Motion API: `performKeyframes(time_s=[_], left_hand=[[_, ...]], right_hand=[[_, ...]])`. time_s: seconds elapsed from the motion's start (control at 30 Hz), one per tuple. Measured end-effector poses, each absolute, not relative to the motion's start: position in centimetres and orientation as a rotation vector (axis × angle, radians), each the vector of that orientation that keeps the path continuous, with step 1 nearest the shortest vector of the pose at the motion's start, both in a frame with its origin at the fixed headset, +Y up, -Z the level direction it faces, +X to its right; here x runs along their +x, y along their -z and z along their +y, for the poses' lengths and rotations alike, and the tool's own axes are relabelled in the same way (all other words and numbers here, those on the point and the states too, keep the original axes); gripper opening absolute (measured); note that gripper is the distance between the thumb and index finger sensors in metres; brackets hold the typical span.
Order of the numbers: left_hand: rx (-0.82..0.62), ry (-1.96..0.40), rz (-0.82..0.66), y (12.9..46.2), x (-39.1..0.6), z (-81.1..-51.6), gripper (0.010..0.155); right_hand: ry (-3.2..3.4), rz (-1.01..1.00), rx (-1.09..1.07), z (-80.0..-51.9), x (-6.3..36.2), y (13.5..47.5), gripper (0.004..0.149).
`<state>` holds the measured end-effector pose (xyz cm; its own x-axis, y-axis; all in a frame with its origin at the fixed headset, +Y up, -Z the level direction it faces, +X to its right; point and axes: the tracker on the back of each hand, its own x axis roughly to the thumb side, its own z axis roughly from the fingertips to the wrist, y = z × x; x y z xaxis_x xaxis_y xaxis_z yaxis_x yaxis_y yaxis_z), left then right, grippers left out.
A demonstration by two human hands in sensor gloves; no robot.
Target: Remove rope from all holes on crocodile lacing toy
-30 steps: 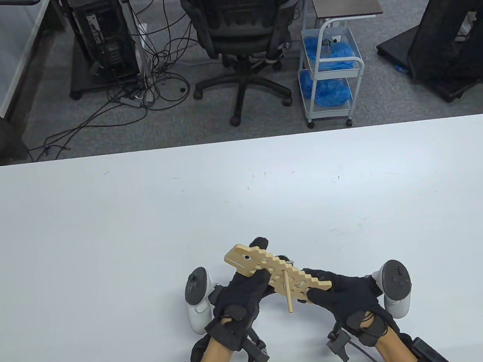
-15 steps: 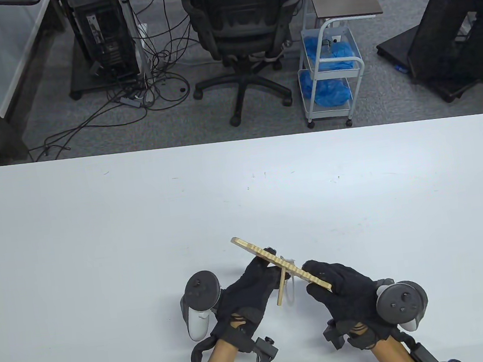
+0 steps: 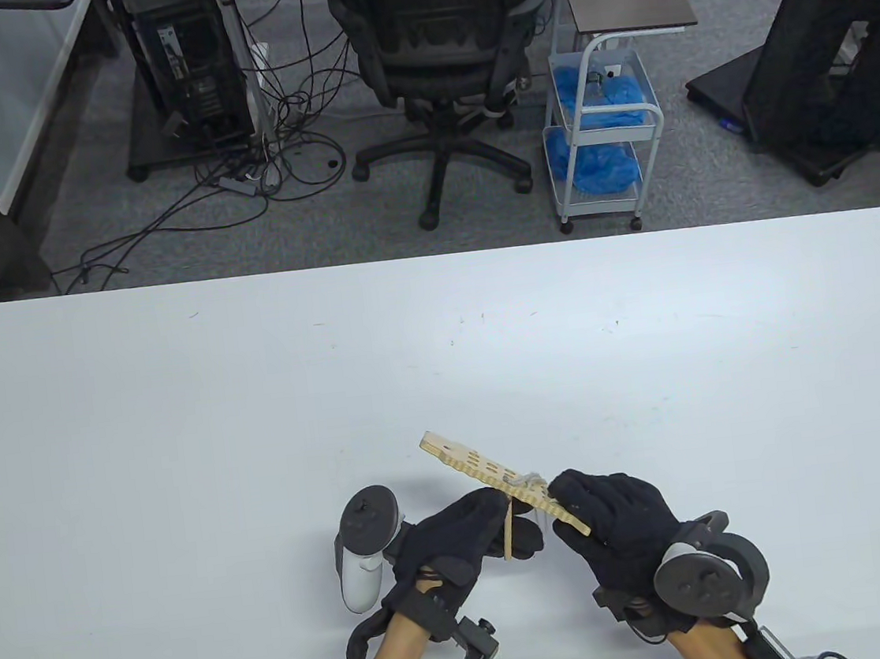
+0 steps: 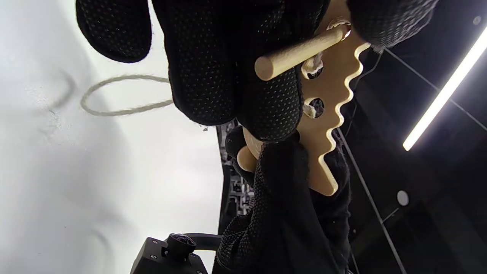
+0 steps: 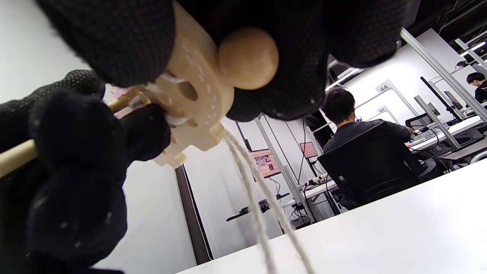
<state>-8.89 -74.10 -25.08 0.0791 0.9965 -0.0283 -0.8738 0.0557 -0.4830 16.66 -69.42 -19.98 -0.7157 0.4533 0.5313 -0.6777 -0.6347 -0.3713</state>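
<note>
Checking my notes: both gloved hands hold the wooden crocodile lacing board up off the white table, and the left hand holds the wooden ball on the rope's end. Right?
Not quite. The left hand holds the wooden dowel needle, as the left wrist view shows; the wooden ball sits at the right hand. The tan crocodile lacing board is held up by both.

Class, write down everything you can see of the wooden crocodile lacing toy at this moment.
The crocodile lacing toy is a flat, pale wooden board with a wavy toothed edge and round holes. It is held tilted above the table, the left hand and right hand both gripping it. White rope still threads some holes; a wooden dowel sticks out beside them.
</note>
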Motion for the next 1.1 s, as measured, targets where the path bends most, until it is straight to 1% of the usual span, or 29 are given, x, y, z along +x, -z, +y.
performKeyframes(time_s=[0.07,0.17,0.23,0.53,0.77,0.93,1.1], left_hand=[[-0.426,-1.441,-0.349,25.1,-8.9,-74.0,0.056],[-0.406,-1.410,-0.360,25.1,-8.8,-73.8,0.055],[-0.402,-1.408,-0.361,25.1,-8.8,-73.8,0.051],[-0.360,-1.370,-0.318,25.4,-9.5,-73.9,0.050],[-0.279,-1.289,-0.277,25.6,-10.3,-73.7,0.048],[-0.261,-1.275,-0.249,25.7,-10.9,-73.7,0.047],[-0.228,-1.246,-0.216,26.0,-11.7,-73.7,0.047]], right_hand=[[-2.322,-0.742,0.521,-69.4,16.6,20.0,0.047],[-2.322,-0.740,0.510,-69.5,16.7,20.0,0.047],[-2.308,-0.723,0.477,-69.6,16.9,20.2,0.047],[-2.185,-0.595,0.333,-70.5,18.3,21.3,0.047],[-1.957,-0.462,0.186,-71.7,20.3,22.4,0.048],[-1.826,-0.410,0.100,-72.3,21.6,23.0,0.048],[-1.730,-0.369,0.059,-72.9,22.5,23.4,0.048]])
